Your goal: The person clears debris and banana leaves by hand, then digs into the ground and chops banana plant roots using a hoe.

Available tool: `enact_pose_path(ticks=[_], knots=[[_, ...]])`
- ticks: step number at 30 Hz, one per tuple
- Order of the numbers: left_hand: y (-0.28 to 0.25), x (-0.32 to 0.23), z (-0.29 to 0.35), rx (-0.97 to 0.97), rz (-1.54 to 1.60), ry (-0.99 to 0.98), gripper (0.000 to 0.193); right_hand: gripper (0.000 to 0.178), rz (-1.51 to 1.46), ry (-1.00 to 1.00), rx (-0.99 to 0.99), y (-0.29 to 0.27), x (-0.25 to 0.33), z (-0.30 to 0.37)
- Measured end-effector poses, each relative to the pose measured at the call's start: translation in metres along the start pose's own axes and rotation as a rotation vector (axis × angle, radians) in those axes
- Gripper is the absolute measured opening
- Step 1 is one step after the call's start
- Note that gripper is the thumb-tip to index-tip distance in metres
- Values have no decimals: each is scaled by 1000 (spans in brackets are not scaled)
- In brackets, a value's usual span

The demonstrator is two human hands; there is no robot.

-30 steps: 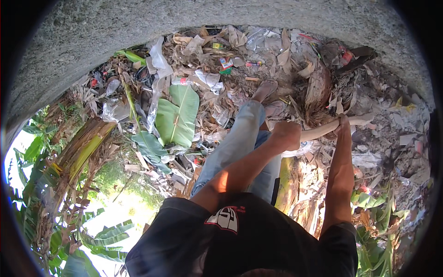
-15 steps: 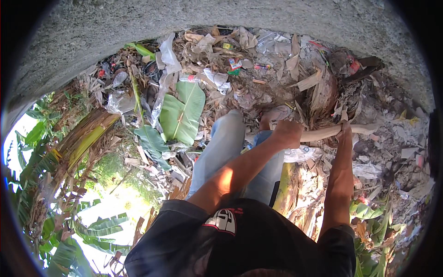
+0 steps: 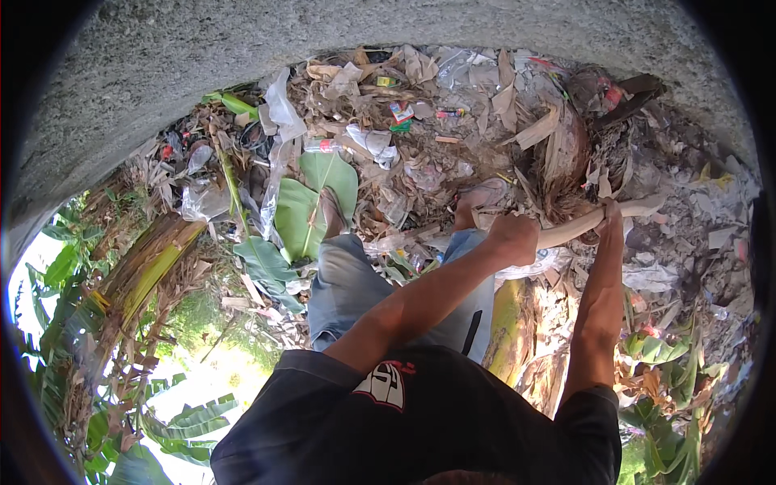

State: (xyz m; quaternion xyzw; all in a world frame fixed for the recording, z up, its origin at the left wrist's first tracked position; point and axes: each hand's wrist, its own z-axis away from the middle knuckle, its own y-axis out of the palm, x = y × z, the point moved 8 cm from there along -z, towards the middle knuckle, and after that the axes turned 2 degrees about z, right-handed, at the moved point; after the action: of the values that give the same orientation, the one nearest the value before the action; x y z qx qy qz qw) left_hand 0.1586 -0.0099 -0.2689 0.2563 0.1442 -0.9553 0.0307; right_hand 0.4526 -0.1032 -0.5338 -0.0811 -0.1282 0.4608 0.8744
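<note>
Above littered grey-brown ground (image 3: 687, 242), pale curved wooden stick (image 3: 568, 232) pointed toward right edge; left hand (image 3: 515, 239), right hand (image 3: 611, 214) clenched round it, right nearer tip.

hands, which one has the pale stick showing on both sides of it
The right hand: the pale stick shows to its left and its right, whereas at the left hand it shows only on the right.

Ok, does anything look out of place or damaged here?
Yes: a crumpled white wrapper and a translucent plastic sheet lie strewn among dead leaves, litter rather than plant matter. The broad green leaf by your left foot also looks torn.
</note>
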Motion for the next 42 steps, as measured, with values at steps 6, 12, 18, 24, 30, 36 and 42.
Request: enact_pose_path(ticks=[6,12,18,24,30,36,42], knots=[[4,31,4,-105,15,84,29,15,-99,-130,37,26,-4,42],[-17,77,25,-134,-25,162,29,15,-195,3,149,68,-30,62],[-24,102,53,-211,-141,240,28,12,-329,-51,163,85,-54,78],[-55,130,89,-191,-253,171,35,9,-498,-146,76,133,-77,113],[-92,146,141,-211,-402,90,37,8,-747,-136,-28,187,-97,189],[-103,127,184,-189,-535,-3,31,11,-926,-68,50,214,-130,218],[-63,128,161,-160,-605,-13,32,6,-870,-90,-22,175,-127,224]])
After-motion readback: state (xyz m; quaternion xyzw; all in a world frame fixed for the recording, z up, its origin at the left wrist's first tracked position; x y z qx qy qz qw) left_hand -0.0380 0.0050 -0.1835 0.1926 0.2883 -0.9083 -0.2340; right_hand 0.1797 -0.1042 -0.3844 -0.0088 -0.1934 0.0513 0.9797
